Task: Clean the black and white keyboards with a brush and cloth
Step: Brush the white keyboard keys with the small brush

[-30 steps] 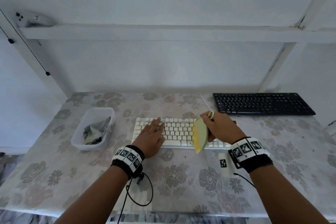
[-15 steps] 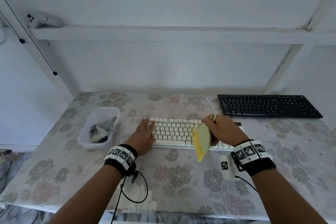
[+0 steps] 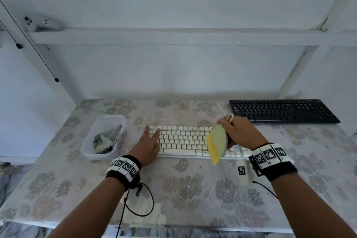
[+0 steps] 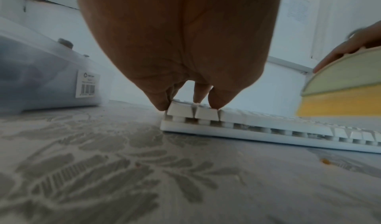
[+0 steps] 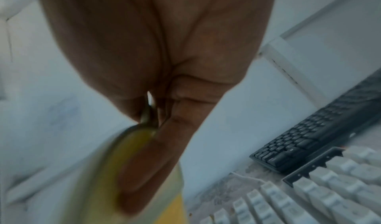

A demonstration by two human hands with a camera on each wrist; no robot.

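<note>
A white keyboard [image 3: 183,141] lies at the table's middle. My left hand [image 3: 148,141] rests flat on its left end, fingertips [image 4: 214,103] pressing the corner keys [image 4: 206,113]. My right hand [image 3: 237,133] grips a pale green brush [image 3: 217,141] with yellow bristles [image 3: 213,152], raised over the keyboard's right part; the brush [image 5: 132,170] is blurred in the right wrist view and the brush [image 4: 342,84] shows at the left wrist view's right edge. The black keyboard [image 3: 282,111] lies at the back right, also black keyboard [image 5: 317,131]. A grey cloth [image 3: 105,139] sits in a clear tub [image 3: 100,153].
The floral tablecloth [image 3: 183,185] covers the table up to its near edge. A white wall stands close behind, with a shelf beam [image 3: 173,36] overhead. A small white tagged device [image 3: 243,172] lies by my right wrist. The tub [image 4: 41,80] stands just left of my left hand.
My left hand slid leftward along the white keyboard to its left end. The right hand with the brush stayed over the right part, tilting slightly.
</note>
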